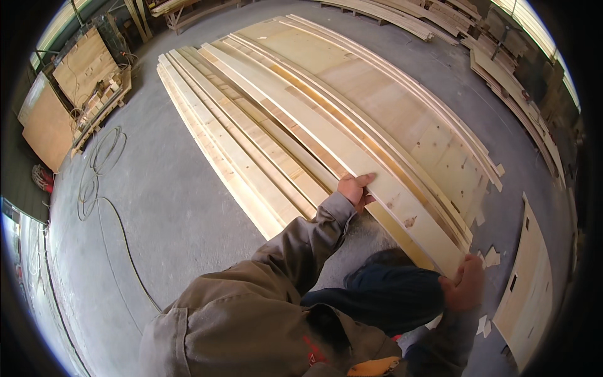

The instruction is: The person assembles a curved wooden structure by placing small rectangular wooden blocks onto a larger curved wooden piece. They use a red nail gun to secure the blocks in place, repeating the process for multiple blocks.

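Note:
A long, pale wooden board runs from the far left toward me, over a stack of lumber. My left hand grips its left edge, thumb on the top face and fingers curled beneath. At the near end of the board, my right hand is closed round the corner, slightly blurred. Dark knots mark the board's face between my two hands. More long planks lie side by side to its left. On the right, a wide plywood sheet lies under several narrow strips.
A loose plywood panel lies on the grey floor at right, near small wood scraps. Coiled cable trails across the floor at left. Farther back stand a wooden bench and stacked timber. My knee is bent below the board.

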{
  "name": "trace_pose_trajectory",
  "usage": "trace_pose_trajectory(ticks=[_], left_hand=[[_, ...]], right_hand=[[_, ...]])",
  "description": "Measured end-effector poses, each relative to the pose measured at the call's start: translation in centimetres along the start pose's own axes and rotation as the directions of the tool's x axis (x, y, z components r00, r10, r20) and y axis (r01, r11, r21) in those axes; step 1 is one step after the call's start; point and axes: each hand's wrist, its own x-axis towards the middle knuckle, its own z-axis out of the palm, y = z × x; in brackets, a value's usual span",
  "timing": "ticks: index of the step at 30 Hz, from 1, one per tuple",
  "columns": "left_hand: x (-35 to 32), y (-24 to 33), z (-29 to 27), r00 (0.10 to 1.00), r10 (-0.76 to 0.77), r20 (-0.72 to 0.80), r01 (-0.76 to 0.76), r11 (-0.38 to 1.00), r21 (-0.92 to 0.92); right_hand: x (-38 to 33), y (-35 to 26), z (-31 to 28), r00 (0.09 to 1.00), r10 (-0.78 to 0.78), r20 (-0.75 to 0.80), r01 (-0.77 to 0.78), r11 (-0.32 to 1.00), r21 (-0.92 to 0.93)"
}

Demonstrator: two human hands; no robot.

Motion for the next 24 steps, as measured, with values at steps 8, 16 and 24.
trace_pose_trajectory(ticks=[8, 16, 24], left_hand=[[-2.2, 1.7, 0.5, 0.996, 0.082, 0.016, -0.082, 0.996, 0.025], [-3.8, 4.3, 0.0, 0.984, 0.174, 0.038, -0.176, 0.983, 0.059], [-4.6, 8.0, -2.6, 0.97, 0.237, -0.055, -0.234, 0.971, 0.056]], right_hand=[[-0.6, -1.1, -0.3, 0.997, -0.072, 0.004, 0.072, 0.997, 0.004], [0.7, -2.5, -1.2, 0.983, -0.177, -0.038, 0.178, 0.984, 0.01], [2.3, -8.1, 0.3, 0.988, -0.156, -0.011, 0.156, 0.984, 0.087]])
